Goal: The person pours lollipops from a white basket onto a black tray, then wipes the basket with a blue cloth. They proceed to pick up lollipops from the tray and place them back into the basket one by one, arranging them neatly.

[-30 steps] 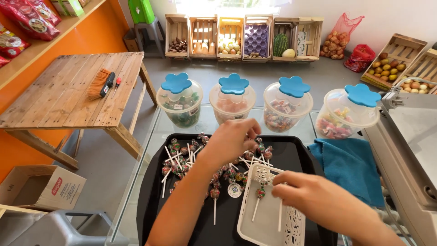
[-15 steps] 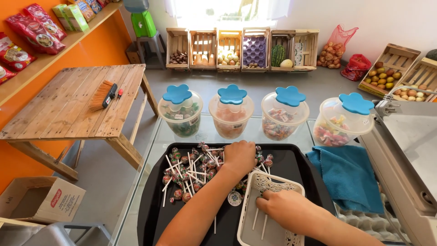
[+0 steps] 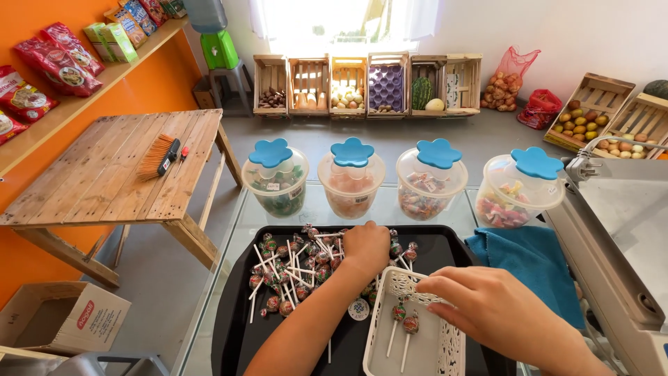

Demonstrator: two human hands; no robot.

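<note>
Left hand (image 3: 367, 245) grip—unmoved on lollipops (image 3: 299, 268)

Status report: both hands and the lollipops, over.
Left hand closed in lollipop pile on black tray. Right hand on white basket rim, open. Two lollipops inside. Nothing blocking.

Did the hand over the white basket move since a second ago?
Yes. The right hand slid up along the white basket, from its near end toward its far rim, closer to the jars.
</note>
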